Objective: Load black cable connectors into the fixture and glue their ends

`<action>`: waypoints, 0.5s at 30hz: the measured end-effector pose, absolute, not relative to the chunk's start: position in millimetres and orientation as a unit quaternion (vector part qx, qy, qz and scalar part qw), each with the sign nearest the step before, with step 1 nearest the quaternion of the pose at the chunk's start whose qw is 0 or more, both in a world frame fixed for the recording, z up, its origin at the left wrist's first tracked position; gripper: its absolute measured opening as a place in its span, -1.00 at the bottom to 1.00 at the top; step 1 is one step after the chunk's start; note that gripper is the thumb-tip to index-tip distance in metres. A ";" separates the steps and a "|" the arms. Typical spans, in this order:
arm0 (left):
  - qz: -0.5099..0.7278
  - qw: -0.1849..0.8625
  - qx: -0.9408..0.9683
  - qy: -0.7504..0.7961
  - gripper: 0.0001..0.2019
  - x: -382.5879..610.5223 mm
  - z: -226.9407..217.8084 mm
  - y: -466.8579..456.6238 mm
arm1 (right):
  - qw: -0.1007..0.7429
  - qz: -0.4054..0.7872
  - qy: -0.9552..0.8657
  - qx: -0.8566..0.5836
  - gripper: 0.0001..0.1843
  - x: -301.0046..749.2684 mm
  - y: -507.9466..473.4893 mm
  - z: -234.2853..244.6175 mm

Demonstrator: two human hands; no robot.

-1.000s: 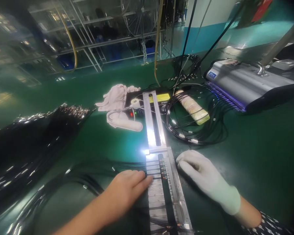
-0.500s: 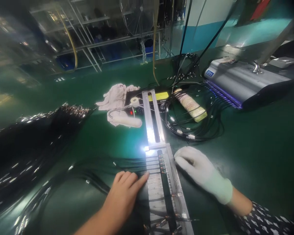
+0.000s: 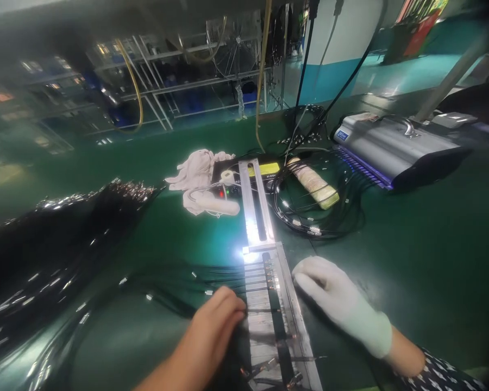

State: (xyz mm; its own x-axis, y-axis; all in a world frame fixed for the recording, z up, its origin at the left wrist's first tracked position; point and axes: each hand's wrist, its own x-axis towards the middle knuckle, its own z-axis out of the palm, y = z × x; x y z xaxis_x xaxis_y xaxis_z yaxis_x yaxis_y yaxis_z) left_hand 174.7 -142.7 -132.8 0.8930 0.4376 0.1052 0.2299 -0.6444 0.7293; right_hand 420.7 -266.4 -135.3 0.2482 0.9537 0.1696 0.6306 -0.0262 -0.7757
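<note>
A slotted metal jig (image 3: 259,347) runs away from me, with thin black cables laid across its upper slots and their copper-coloured ends over a dark strip. At its left edge is my left hand (image 3: 218,320), bare, with fingers pressed together on a black cable (image 3: 264,311) that crosses the jig. My right hand (image 3: 336,296), in a white glove, rests at the jig's right side, thumb and index finger closed together. Whatever is between those gloved fingertips is too small to make out. Nearer to me, several thicker cable ends (image 3: 264,370) lie loosely over the jig.
A big bundle of black cables (image 3: 69,233) spreads along the left. Beyond the jig are white gloves (image 3: 198,168), a black box with a yellow label (image 3: 264,169), coiled cables (image 3: 297,222) and a wrapped yellowish block (image 3: 315,184). A grey lamp housing (image 3: 395,149) glows violet at right.
My left hand has gone from an outstretched index finger on the jig's edge to a pinch slightly lower, where a cable now crosses. My right hand stays beside the jig. The view has tilted up.
</note>
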 end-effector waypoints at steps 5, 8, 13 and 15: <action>0.100 0.331 0.919 0.187 -0.74 180.2 -120.1 -129.8 | 0.385 0.218 -0.575 -0.688 -0.68 421.5 -265.7 -134.2; 0.071 0.311 0.934 0.159 -0.65 181.0 -120.4 -126.5 | 0.388 0.222 -0.574 -0.686 -0.69 421.2 -264.9 -133.3; 0.049 0.242 0.958 0.143 -0.56 176.2 -121.7 -122.4 | 0.395 0.226 -0.570 -0.684 -0.69 421.0 -263.5 -132.8; 0.025 0.221 0.965 0.139 -0.55 175.1 -119.7 -121.3 | 0.397 0.228 -0.570 -0.683 -0.69 421.2 -263.6 -132.9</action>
State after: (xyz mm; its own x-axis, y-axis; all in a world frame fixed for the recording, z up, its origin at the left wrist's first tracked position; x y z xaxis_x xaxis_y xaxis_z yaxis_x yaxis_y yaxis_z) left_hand 175.1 -121.3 -119.7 0.9599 0.2799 -0.0126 0.2575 -0.8637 0.4332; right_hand 421.2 -263.6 -132.9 0.2464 0.9590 0.1401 0.5966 -0.0362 -0.8017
